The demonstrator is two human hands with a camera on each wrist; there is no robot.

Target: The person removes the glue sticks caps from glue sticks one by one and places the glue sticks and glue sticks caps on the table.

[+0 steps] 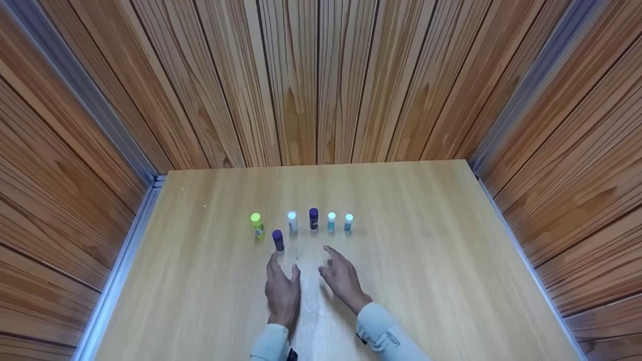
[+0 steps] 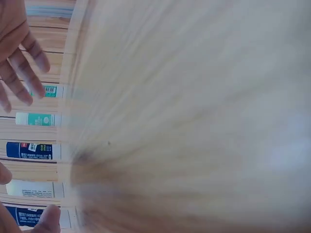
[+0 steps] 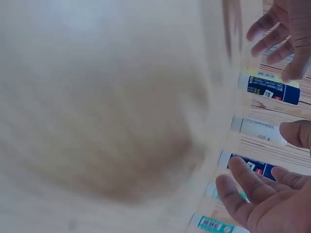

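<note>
Several glue sticks stand upright in a loose row on the table. From the left, there is a green glue stick (image 1: 257, 226), a purple-capped glue stick (image 1: 278, 240) set closer to me, and a white-capped glue stick (image 1: 293, 223). A second purple-capped glue stick (image 1: 314, 219) and two teal glue sticks (image 1: 331, 222) (image 1: 348, 223) follow. My left hand (image 1: 283, 293) is spread, its fingertips right at the base of the nearer purple-capped stick. My right hand (image 1: 344, 277) hovers before the row's right half, index finger extended, other fingers loosely bent, holding nothing.
A light wooden table (image 1: 426, 281) carries everything. Wood-plank walls (image 1: 301, 85) rise behind it and on both sides, and metal rails (image 1: 120, 271) run along its left and right edges.
</note>
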